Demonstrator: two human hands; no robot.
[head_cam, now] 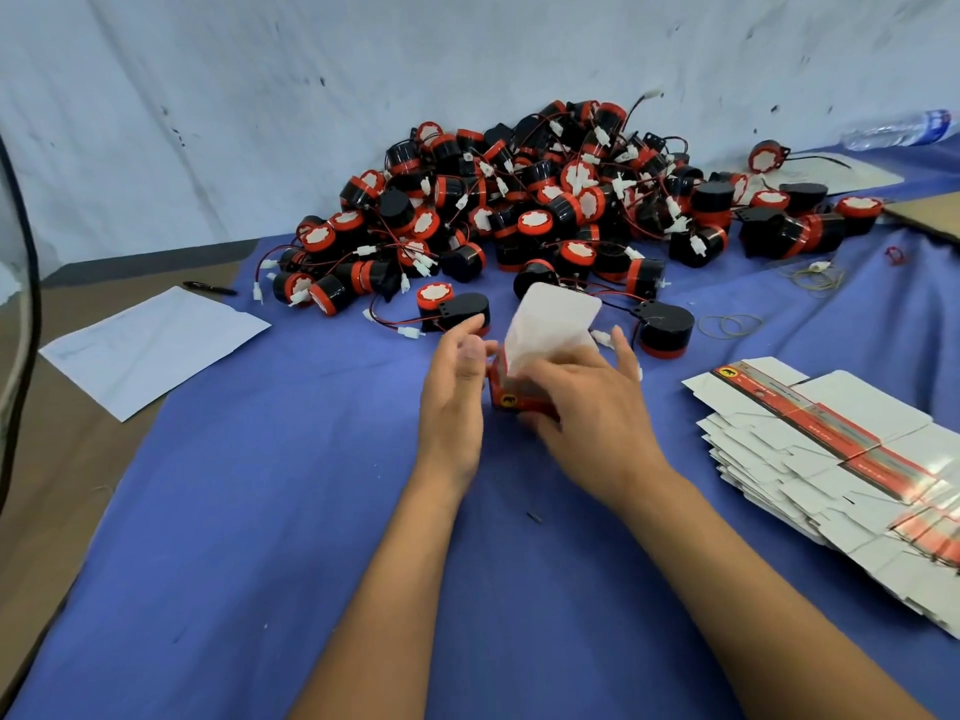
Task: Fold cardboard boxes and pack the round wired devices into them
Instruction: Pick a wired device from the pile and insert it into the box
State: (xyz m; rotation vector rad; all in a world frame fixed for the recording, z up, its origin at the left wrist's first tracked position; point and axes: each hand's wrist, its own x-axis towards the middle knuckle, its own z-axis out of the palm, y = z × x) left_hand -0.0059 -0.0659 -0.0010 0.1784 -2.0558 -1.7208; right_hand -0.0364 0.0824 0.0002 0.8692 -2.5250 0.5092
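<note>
Both hands are working one small red cardboard box (pixel 514 394) at the middle of the blue-clothed desk (pixel 260 511): the right hand (pixel 587 407) is curling its fingers round the box's near side while the left hand (pixel 454 392) is lying flat against its left wall, fingers nearly straight. Its white top flap (pixel 556 319) is standing open, and I cannot tell what is inside. Behind is lying a heap of black-and-red round wired devices (pixel 519 200), too many to count, with one stack of flat white box blanks (pixel 852 459) at right, one white paper sheet (pixel 150 345) and one black pen (pixel 208 288) at left.
</note>
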